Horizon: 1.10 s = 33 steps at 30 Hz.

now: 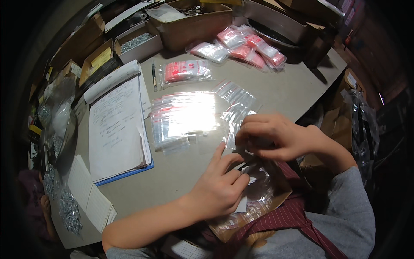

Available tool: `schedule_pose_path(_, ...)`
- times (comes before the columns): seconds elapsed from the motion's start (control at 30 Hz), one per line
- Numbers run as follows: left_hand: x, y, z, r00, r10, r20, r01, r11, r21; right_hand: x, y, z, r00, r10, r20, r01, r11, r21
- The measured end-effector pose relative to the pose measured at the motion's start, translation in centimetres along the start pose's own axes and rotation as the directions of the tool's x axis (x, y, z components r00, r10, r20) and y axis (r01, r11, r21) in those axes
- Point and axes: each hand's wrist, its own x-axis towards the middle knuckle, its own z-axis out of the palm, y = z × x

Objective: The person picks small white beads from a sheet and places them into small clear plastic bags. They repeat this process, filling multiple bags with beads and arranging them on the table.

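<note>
My left hand reaches in over the front of the table, its index finger stretched out to the edge of some small clear zip bags. Its other fingers are bent together near a dark slim thing, and what they hold is hidden. Over the same bags my right hand arches with its fingers curled down in a closed grip. Whatever lies in that grip cannot be made out. Below both hands, a large clear plastic bag with small pale pieces lies over a cardboard box at my lap.
Flat zip bags form a glaring stack left of my hands. A clipboard with written sheets lies farther left. Red-and-clear bag packs sit at the back, beside boxes of metal parts. Loose hardware bags line the left edge.
</note>
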Motion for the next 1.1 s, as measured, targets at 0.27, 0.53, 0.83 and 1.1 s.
schedule_pose_path(0.27,0.5,-0.2,-0.6,0.990,-0.087,-0.114,0.058,0.969,-0.241,-4.1,-0.3,2.5,0.984,-0.041,-0.174,0.051,0.997,0.053)
schedule_pose_path(0.53,0.6,-0.4,-1.2,0.985,-0.115,-0.131,0.083,0.969,-0.231,-4.8,0.2,3.4,0.975,-0.038,-0.219,0.050,0.997,0.051)
schedule_pose_path(0.83,0.6,0.1,-1.1,0.993,-0.078,-0.088,0.070,0.993,-0.096,-1.7,1.5,0.8,0.993,-0.037,-0.110,0.040,0.999,0.023)
schedule_pose_path(1.1,0.5,-0.1,-0.6,0.999,0.008,-0.031,-0.009,1.000,-0.020,1.9,1.0,-1.4,0.979,0.036,0.198,0.005,0.979,-0.204)
